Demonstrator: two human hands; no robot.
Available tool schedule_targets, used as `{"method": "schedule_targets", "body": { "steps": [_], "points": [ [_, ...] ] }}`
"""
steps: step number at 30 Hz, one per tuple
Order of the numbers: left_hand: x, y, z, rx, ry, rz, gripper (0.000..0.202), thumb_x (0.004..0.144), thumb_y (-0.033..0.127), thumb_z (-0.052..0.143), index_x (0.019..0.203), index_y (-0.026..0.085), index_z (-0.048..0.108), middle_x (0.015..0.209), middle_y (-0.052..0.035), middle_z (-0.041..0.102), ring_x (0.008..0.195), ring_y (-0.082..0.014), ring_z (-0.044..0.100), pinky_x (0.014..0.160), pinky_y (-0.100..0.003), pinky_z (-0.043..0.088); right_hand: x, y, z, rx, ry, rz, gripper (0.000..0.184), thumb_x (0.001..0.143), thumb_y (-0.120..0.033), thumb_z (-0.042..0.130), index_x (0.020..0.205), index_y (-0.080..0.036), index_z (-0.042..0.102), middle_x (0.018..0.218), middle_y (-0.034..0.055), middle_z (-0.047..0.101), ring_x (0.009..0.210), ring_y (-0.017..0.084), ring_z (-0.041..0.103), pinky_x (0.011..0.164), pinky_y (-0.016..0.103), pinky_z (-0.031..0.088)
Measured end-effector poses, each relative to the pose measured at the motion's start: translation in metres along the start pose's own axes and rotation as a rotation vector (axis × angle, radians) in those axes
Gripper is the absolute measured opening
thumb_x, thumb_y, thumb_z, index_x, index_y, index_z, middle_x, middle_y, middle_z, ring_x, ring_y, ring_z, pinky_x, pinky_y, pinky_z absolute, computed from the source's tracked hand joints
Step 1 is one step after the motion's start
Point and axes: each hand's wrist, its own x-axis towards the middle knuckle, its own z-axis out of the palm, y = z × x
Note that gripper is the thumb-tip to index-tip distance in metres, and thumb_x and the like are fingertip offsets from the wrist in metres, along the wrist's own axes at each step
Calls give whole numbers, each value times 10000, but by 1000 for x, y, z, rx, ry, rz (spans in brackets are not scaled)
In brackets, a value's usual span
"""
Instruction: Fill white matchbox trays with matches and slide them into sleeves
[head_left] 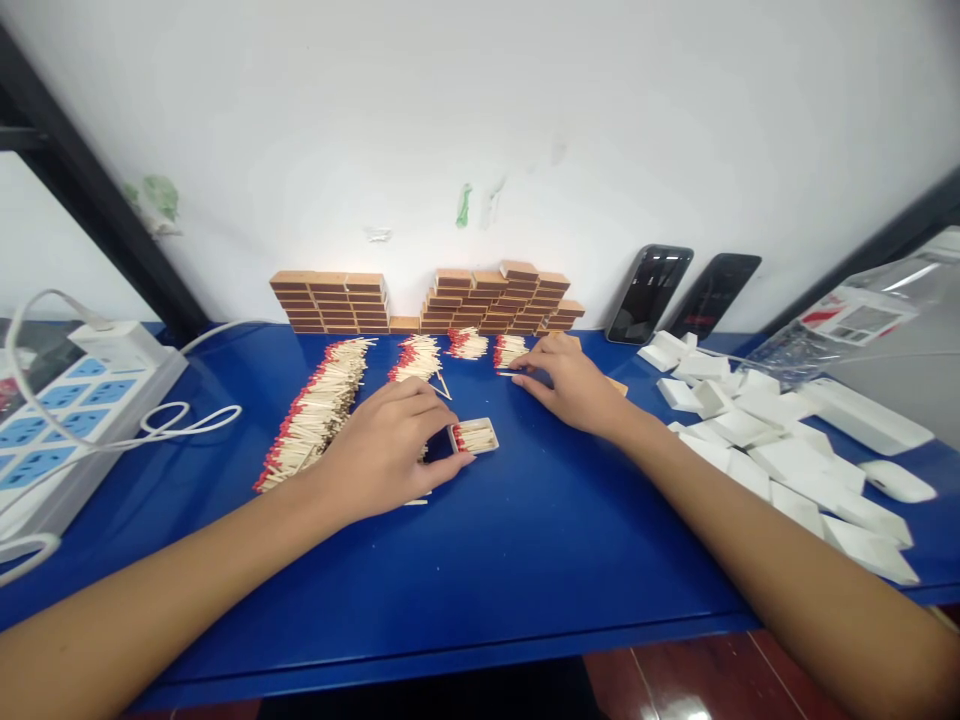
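Note:
My left hand (pixel 401 440) grips a small white matchbox tray (pixel 493 440), thumb along its near side and fingers at its left end. Matches (pixel 474 437) lie in the tray with their red heads to the left. Farther right, my right hand (pixel 574 380) pinches a matchstick (pixel 505 374) between thumb and forefinger, beside a small pile of matches (pixel 511 350). Another small pile (pixel 469 344) lies left of that. A larger heap (pixel 416 358) sits behind my left hand, partly hidden by it, and a long row of matches (pixel 322 405) stretches along its left.
Stacked brown matchboxes (pixel 330 300) and a second stack (pixel 502 300) line the wall. Two phones (pixel 649 295) lean there too. White empty trays (pixel 757 430) are heaped at right, near a white mouse (pixel 898 480). A power strip (pixel 67 420) with white cables stands left on the blue table (pixel 480 590).

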Motion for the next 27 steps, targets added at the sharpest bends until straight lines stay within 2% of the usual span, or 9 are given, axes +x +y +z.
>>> {"method": "schedule_targets", "body": {
  "steps": [5, 11, 20, 27],
  "points": [
    [0, 0, -1, -8, -20, -9, 220, 967, 390, 732, 1035, 185, 771, 973, -73, 769, 997, -259, 691, 933, -418, 579, 1, -2, -2, 37, -10, 18, 162, 1001, -310, 616, 1011, -203, 736, 973, 113, 671, 961, 294, 581, 920, 476, 436],
    [1, 0, -1, -6, -17, -5, 246, 974, 405, 721, 1033, 172, 774, 958, -79, 767, 989, -263, 692, 926, -427, 583, 2, -4, -4, 59, -22, 42, 169, 1010, -321, 609, 1003, -204, 731, 993, 116, 673, 970, 292, 592, 910, 456, 429],
    [0, 0, 0, -4, -23, -15, 236, 970, 402, 724, 1046, 182, 763, 974, -71, 769, 1002, -259, 696, 938, -423, 579, 3, -5, -4, 54, -56, 32, 142, 995, -249, 610, 879, -200, 675, 930, 104, 662, 933, 278, 557, 857, 420, 425],
    [0, -1, -1, 23, -7, -28, 228, 962, 397, 731, 1028, 181, 757, 943, -67, 776, 988, -264, 688, 906, -418, 577, 0, -26, -20, 155, -65, -10, 148, 1022, -271, 576, 905, -223, 652, 972, 105, 668, 951, 280, 567, 850, 423, 453]
  ]
}}
